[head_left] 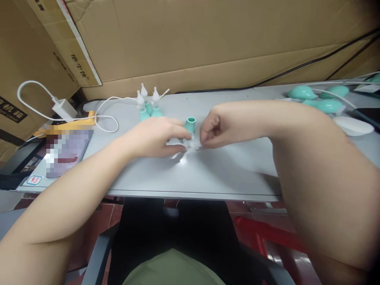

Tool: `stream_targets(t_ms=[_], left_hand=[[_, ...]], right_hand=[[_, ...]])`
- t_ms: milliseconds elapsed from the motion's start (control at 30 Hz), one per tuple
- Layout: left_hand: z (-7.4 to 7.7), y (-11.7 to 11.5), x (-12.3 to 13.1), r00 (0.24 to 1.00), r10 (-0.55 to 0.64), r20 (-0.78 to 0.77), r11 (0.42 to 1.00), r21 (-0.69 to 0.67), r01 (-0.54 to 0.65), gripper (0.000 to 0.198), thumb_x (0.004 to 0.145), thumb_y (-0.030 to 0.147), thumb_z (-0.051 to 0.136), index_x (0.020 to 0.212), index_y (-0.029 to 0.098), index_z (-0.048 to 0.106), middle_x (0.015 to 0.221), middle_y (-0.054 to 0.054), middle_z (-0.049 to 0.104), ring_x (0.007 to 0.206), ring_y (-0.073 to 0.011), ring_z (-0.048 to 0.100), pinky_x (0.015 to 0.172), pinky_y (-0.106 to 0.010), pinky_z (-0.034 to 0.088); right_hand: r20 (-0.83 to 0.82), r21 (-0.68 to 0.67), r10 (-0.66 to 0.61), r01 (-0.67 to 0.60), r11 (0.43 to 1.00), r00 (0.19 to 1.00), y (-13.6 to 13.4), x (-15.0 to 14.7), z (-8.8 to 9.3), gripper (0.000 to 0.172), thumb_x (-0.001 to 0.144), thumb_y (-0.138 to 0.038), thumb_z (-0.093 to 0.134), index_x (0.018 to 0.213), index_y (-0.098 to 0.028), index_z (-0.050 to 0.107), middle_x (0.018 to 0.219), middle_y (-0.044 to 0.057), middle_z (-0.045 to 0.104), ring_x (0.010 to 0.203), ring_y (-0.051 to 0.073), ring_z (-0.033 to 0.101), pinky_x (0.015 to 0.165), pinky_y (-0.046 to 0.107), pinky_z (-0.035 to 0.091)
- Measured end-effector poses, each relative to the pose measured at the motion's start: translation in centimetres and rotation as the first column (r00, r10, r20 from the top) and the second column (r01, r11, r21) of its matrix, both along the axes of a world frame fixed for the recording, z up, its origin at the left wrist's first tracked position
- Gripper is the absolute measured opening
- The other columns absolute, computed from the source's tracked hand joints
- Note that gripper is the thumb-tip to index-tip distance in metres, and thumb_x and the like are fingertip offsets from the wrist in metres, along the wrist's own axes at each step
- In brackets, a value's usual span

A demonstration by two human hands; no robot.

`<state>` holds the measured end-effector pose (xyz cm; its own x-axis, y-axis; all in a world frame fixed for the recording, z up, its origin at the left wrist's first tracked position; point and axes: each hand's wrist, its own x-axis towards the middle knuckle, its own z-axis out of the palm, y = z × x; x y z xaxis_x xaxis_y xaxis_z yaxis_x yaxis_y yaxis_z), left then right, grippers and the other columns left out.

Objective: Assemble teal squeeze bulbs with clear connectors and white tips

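Here, grey table (225,174) (cardboard walls (208,39)), teal cap (190,124)

2 arms bare from wrist to above the elbow, ending in left hand (157,136) and right hand (216,128). Olive-green top (173,269); dark clothing (178,225) over the legs.

Both bare forearms are being held stretched forward and angled inward, with the hands close together but apart. The left hand (157,136) is being held palm down, fingers extended above the thumb. The right hand (218,127) is being kept curled, its fingertips pinched downward.
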<state>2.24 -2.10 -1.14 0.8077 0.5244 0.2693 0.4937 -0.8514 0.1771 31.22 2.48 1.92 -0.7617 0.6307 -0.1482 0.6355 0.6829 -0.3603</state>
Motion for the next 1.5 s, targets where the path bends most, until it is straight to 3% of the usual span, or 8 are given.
stream_targets(t_ms=[100, 233, 367, 567, 967, 1233, 1333, 1500], left_hand=[[-0.6, 0.1, 0.6, 0.997, -0.004, -0.074, 1.0, 0.007, 0.004, 0.029, 0.108, 0.021, 0.081, 0.134, 0.028, 0.095, 0.118, -0.007, 0.093, 0.095, -0.0237, 0.085, 0.071, -0.036, 0.048], [-0.6, 0.1, 0.8, 0.997, 0.003, -0.083, 1.0, -0.009, -0.003, 0.025, 0.106, 0.012, 0.08, 0.124, 0.023, 0.095, 0.115, -0.007, 0.093, 0.093, -0.0221, 0.084, 0.074, -0.034, 0.05], [-0.1, 0.3, 0.5, 0.996, 0.026, -0.082, 0.997, -0.075, -0.033, 0.016, 0.105, 0.011, 0.081, 0.109, 0.021, 0.093, 0.105, -0.004, 0.093, 0.082, -0.0176, 0.077, 0.077, -0.032, 0.052], [0.8, 0.2, -0.2, 0.988, 0.09, -0.123, 0.98, -0.163, -0.11, 0.011, 0.099, 0.013, 0.083, 0.095, 0.022, 0.085, 0.088, 0.0, 0.085, 0.075, -0.0156, 0.07, 0.07, -0.029, 0.048], [1.5, -0.2, -0.1, 0.978, 0.109, -0.177, 0.97, -0.196, -0.143, 0.031, 0.098, 0.011, 0.072, 0.116, 0.025, 0.093, 0.076, 0.003, 0.079, 0.065, -0.016, 0.063, 0.066, -0.032, 0.041], [1.4, 1.9, -3.2, 0.946, 0.145, 0.291, 0.893, -0.45, 0.001, 0.016, 0.103, 0.028, 0.077, 0.113, 0.024, 0.089, 0.077, 0.0, 0.08, 0.07, -0.018, 0.077, 0.067, -0.031, 0.061], [0.9, 3.7, -4.6, 0.818, 0.233, 0.527, 0.917, -0.399, -0.004, 0.033, 0.11, 0.052, 0.089, 0.128, 0.024, 0.088, 0.084, -0.002, 0.084, 0.075, -0.0215, 0.085, 0.076, -0.037, 0.072], [0.3, 5.6, -5.3, 0.69, 0.258, 0.676, 0.935, -0.355, -0.001, 0.055, 0.11, 0.072, 0.092, 0.136, 0.024, 0.087, 0.099, -0.006, 0.09, 0.089, -0.0244, 0.092, 0.083, -0.039, 0.078]], right_hand=[[0.114, 0.005, -0.113, 0.113, 0.994, 0.987, -0.2, -0.7, -0.4, 0.022, 0.083, -0.012, 0.094, 0.077, -0.033, 0.092, 0.063, -0.009, 0.075, 0.049, 0.014, 0.062, 0.043, 0.032, 0.041], [-0.013, 0.063, 0.067, -0.066, 0.996, 0.998, -0.7, -1.5, -0.3, 0.017, 0.084, -0.021, 0.093, 0.085, -0.037, 0.097, 0.071, -0.01, 0.083, 0.047, 0.015, 0.063, 0.045, 0.033, 0.039], [0.258, -0.011, -0.199, 0.209, 0.978, 0.945, -2.6, -3.1, 1.6, 0.024, 0.096, -0.018, 0.082, 0.098, -0.033, 0.101, 0.087, -0.004, 0.089, 0.072, 0.021, 0.073, 0.063, 0.037, 0.047], [0.331, -0.012, -0.229, 0.246, 0.969, 0.916, -3.9, -4.2, 2.1, 0.022, 0.092, -0.012, 0.078, 0.078, -0.028, 0.083, 0.074, -0.004, 0.07, 0.064, 0.017, 0.048, 0.063, 0.038, 0.035], [0.313, -0.075, -0.206, 0.24, 0.968, 0.927, -3.6, -3.8, 2.0, 0.028, 0.092, -0.008, 0.08, 0.072, -0.027, 0.081, 0.072, -0.006, 0.07, 0.065, 0.016, 0.055, 0.062, 0.036, 0.037], [-0.239, -0.287, -0.097, 0.025, 0.958, 0.966, -2.8, -2.1, 2.0, 0.027, 0.095, -0.002, 0.076, 0.086, -0.022, 0.091, 0.075, -0.003, 0.084, 0.067, 0.013, 0.072, 0.064, 0.029, 0.052], [-0.563, -0.299, -0.089, -0.102, 0.949, 0.822, -2.5, -2.4, 1.3, 0.004, 0.089, -0.019, 0.095, 0.087, -0.021, 0.092, 0.07, -0.001, 0.082, 0.064, 0.015, 0.073, 0.061, 0.029, 0.055], [-0.785, -0.241, -0.271, 0.129, 0.962, 0.557, -2.0, -4.4, -0.6, 0.025, 0.082, -0.028, 0.112, 0.084, -0.022, 0.088, 0.076, 0.003, 0.082, 0.07, 0.019, 0.074, 0.068, 0.034, 0.067]])
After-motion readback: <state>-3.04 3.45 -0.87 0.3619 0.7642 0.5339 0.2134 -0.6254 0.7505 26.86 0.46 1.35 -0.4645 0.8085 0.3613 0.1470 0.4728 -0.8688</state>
